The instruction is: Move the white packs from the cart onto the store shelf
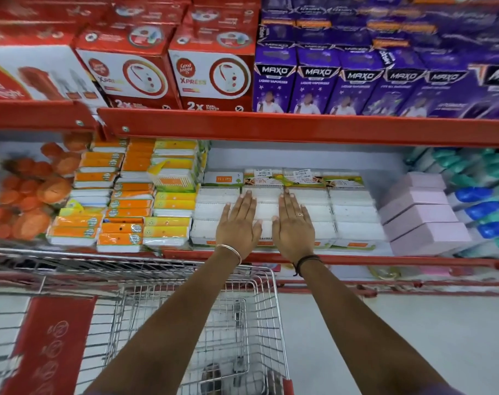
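Hands flat: left hand (238,223) and right hand (293,222) lie open on the packs (308,212), stacked on the shelf (356,260) above the cart (185,283). They look light and crushable (I'd grip the sides).

red boxes (214,78) | purple MAXO boxes (319,86) | orange packs (100,172) | pink blocks (419,212), possibly soap

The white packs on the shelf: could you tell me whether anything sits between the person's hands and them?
Nothing visible does. The left hand and the right hand both lie flat, fingers spread, directly on top of the white packs on the red shelf, above the wire cart.
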